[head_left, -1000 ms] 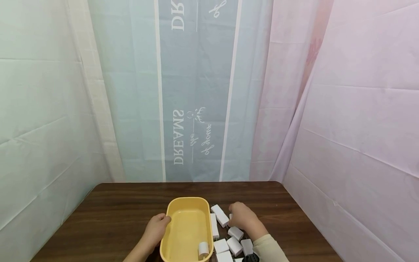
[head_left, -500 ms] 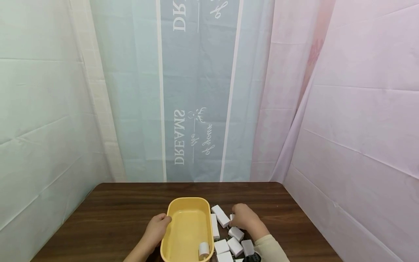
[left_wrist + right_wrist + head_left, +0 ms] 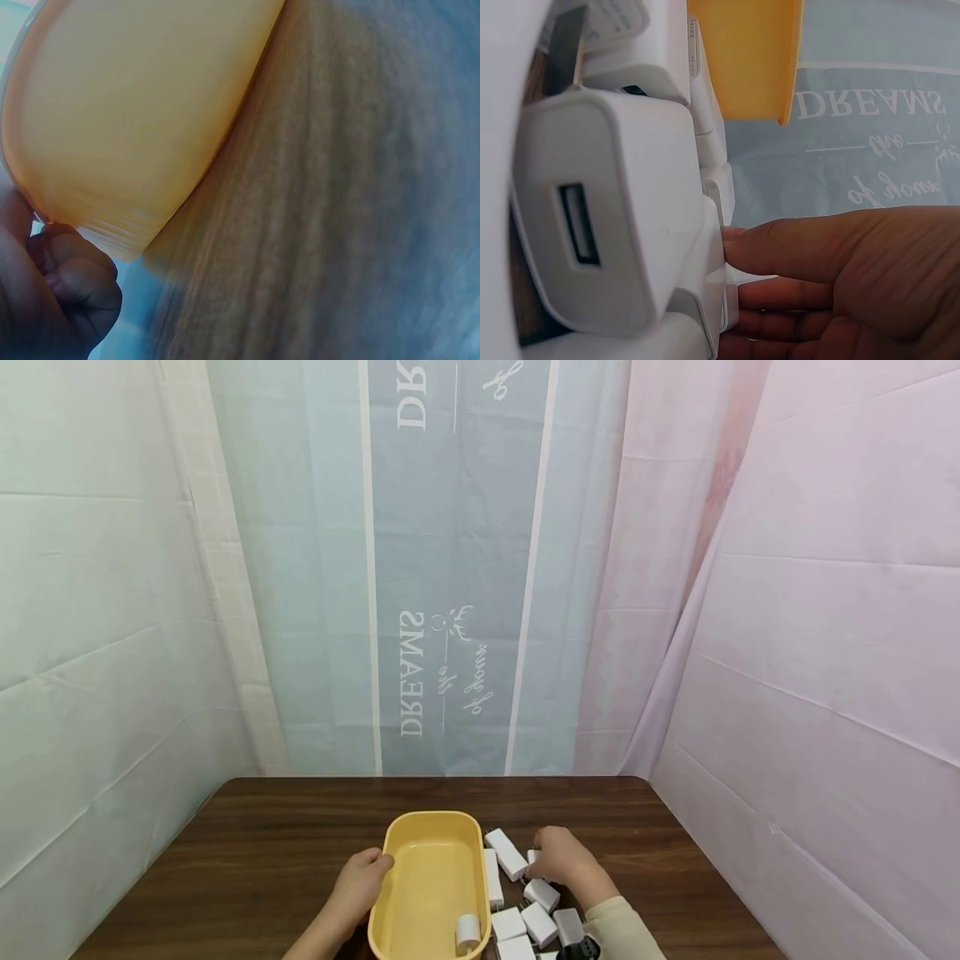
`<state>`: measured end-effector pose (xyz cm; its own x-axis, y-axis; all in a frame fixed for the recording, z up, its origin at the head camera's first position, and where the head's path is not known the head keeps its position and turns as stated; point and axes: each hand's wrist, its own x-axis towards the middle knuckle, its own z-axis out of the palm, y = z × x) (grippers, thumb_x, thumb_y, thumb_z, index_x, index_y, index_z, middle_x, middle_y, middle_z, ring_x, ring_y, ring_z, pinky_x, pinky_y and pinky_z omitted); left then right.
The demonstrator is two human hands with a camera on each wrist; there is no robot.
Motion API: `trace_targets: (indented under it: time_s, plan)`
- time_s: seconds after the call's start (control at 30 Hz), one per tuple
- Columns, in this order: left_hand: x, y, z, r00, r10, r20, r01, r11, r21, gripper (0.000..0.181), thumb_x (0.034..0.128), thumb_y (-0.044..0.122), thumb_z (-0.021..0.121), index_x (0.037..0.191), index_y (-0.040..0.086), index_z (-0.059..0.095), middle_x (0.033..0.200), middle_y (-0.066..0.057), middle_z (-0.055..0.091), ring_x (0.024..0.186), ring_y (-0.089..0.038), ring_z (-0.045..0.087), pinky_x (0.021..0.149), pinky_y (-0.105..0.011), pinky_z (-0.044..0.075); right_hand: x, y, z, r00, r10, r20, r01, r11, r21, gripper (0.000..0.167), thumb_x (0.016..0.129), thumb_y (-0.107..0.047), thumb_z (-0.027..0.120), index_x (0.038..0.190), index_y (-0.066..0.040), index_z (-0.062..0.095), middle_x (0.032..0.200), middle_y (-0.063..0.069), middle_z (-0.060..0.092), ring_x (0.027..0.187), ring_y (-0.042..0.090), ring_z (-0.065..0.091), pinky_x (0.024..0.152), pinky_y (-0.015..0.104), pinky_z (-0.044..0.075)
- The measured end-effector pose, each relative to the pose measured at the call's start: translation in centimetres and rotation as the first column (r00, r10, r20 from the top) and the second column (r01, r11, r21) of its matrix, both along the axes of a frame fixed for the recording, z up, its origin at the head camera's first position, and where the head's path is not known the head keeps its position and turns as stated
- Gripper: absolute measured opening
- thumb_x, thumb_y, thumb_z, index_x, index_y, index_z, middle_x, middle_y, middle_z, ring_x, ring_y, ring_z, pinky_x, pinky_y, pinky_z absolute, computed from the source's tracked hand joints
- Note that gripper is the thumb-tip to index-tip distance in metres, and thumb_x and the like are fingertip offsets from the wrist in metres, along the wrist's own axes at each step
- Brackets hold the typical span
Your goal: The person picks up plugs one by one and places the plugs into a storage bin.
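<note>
Yellow bin: our left hand pinches its left rim.
White charger: right of the bin, pinched by our right hand.
Crowding: other chargers sit close — one careless pull and we could knock them askew.

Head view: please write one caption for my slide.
Left hand grips a yellow bin with one white charger inside; right hand touches another charger beside it.

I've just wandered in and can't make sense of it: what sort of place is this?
Probably a makeshift booth: printed cloth hangs behind a wooden table, and pale sheets close it in on both sides.
</note>
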<state>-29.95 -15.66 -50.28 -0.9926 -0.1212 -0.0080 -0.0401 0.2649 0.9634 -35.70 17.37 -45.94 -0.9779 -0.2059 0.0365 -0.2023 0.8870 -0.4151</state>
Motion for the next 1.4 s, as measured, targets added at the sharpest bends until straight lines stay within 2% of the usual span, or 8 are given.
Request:
trace_targets:
  time_s: [0.37, 0.63, 0.97, 1.3, 1.4]
  plan:
    - [-0.18, 0.21, 0.19, 1.0, -0.013, -0.007, 0.013, 0.999, 0.034, 0.027, 0.0978, 0.016, 0.049, 0.078, -0.001, 0.055, 0.06, -0.004, 0.055, 0.048, -0.013, 0.053, 0.044, -0.024, 0.043, -0.24, -0.12, -0.21, 1.0, -0.019, 0.005, 0.019, 0.999, 0.034, 0.032, 0.075, -0.013, 0.088, 0.097, 0.002, 0.07, 0.09, 0.01, 0.068, 0.075, 0.02, 0.061, 0.065, 0.039, 0.055]
    - [-0.12, 0.21, 0.31, 1.0, -0.015, -0.001, 0.015, 1.0, 0.027, 0.027, 0.0982, 0.016, 0.049, 0.078, 0.0, 0.055, 0.06, -0.003, 0.054, 0.048, -0.013, 0.053, 0.044, -0.024, 0.042, -0.32, -0.12, -0.39, 1.0, -0.015, -0.006, 0.016, 1.0, 0.02, 0.028, 0.074, -0.01, 0.086, 0.094, 0.001, 0.07, 0.089, 0.01, 0.069, 0.073, 0.019, 0.059, 0.062, 0.038, 0.053]
    - [-0.23, 0.07, 0.43, 0.999, -0.043, 0.017, 0.042, 0.998, 0.036, 0.027, 0.0995, 0.019, 0.05, 0.078, 0.003, 0.053, 0.059, -0.001, 0.051, 0.047, -0.011, 0.048, 0.043, -0.024, 0.04, -0.05, -0.31, -0.21, 1.0, -0.026, -0.011, 0.027, 0.999, 0.042, 0.027, 0.074, -0.009, 0.086, 0.094, 0.0, 0.07, 0.089, 0.01, 0.068, 0.074, 0.021, 0.059, 0.065, 0.041, 0.054]
    - [-0.09, 0.09, 0.15, 1.0, -0.024, 0.004, 0.024, 0.999, 0.035, 0.028, 0.0997, 0.018, 0.049, 0.081, -0.001, 0.056, 0.061, -0.003, 0.056, 0.049, -0.013, 0.055, 0.045, -0.025, 0.045, 0.0, -0.38, -0.27, 1.0, -0.022, -0.001, 0.022, 1.0, 0.015, 0.021, 0.074, -0.006, 0.084, 0.087, -0.002, 0.069, 0.087, 0.009, 0.067, 0.07, 0.02, 0.056, 0.06, 0.038, 0.051]
    - [0.02, 0.05, 0.1, 1.0, -0.02, -0.003, 0.02, 0.999, 0.04, 0.028, 0.0996, 0.018, 0.049, 0.082, -0.002, 0.056, 0.062, -0.004, 0.057, 0.05, -0.014, 0.057, 0.045, -0.026, 0.046, -0.04, -0.36, -0.32, 1.0, -0.02, -0.005, 0.02, 1.0, 0.014, 0.019, 0.074, -0.006, 0.083, 0.082, -0.004, 0.067, 0.083, 0.007, 0.065, 0.067, 0.019, 0.053, 0.057, 0.036, 0.046]
